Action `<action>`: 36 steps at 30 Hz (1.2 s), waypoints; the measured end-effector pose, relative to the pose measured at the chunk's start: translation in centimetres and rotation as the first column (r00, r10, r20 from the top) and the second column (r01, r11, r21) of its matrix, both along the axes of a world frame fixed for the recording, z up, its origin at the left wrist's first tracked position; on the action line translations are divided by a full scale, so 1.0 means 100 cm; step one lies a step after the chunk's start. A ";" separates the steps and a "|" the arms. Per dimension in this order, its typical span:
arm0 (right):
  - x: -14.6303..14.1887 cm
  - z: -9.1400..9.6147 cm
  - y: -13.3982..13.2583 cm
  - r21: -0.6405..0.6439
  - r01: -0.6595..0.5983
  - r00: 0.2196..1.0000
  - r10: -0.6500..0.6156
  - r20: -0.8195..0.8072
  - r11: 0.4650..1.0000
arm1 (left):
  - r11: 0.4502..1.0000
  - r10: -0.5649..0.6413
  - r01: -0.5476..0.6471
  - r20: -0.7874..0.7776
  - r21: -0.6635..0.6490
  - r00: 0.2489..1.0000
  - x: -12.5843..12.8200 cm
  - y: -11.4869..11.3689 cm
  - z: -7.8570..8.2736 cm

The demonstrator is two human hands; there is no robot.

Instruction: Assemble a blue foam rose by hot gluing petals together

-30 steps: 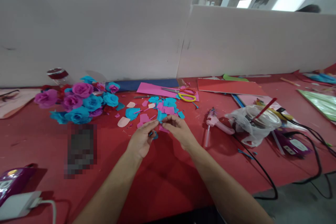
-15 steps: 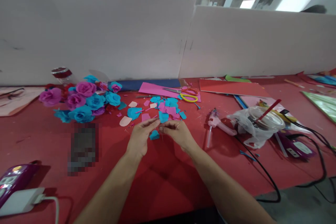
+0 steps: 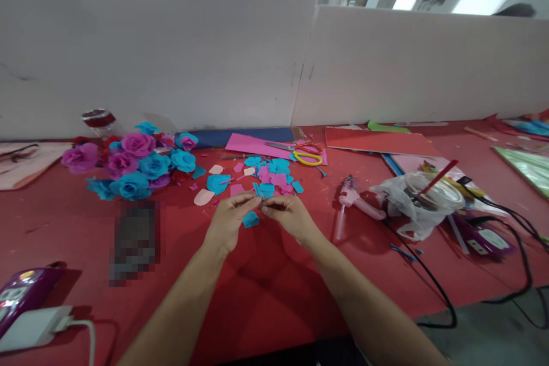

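Note:
My left hand and my right hand meet at the fingertips above the red tabletop, both pinched closed. A small blue paper piece stands up between them, its lower end hidden by my fingers. It appears narrow, perhaps folded or rolled. Just under my hands lies a loose blue paper petal. Beyond my fingertips, blue and pink paper cut-outs are scattered in a loose pile. A pale pink petal rests left of my left hand.
Paper roses cluster at the left, near a pixelated dark object. Scissors lie on pink paper behind the pile. A pink glue gun with a cord is right, beside a plastic-wrapped jar. A white partition stands behind.
The blue paper piece now shows upright above my fingertips, where it was hard to make out before. My hands have stayed almost in place.

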State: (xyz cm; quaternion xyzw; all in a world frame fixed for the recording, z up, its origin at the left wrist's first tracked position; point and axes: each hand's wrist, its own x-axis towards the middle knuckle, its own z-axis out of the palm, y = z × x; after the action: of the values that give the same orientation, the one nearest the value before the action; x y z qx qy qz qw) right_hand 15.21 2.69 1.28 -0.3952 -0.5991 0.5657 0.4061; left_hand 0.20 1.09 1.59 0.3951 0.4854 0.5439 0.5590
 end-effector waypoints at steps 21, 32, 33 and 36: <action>-0.001 0.003 -0.003 0.093 0.051 0.995 -0.059 0.084 0.994 | 0.992 0.090 -0.077 0.130 -0.101 0.987 0.003 -0.002 0.004; -0.001 0.005 -0.003 0.112 -0.007 0.995 -0.003 0.097 0.994 | 0.996 0.073 -0.067 0.089 -0.065 0.993 0.000 -0.002 0.004; -0.001 0.005 -0.003 0.111 -0.015 0.995 0.004 0.097 0.994 | 0.996 0.062 -0.057 0.083 -0.063 0.995 0.000 -0.002 0.004; -0.001 0.003 -0.003 0.105 -0.034 0.996 0.025 0.086 0.994 | 0.999 0.012 -0.009 0.070 -0.051 0.997 -0.002 -0.003 0.004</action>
State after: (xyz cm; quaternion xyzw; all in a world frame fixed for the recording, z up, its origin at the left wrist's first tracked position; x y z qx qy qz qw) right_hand 15.13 2.43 1.60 -0.3873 -0.6509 0.5217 0.3925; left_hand 0.01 0.80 1.95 0.3589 0.4809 0.5480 0.5827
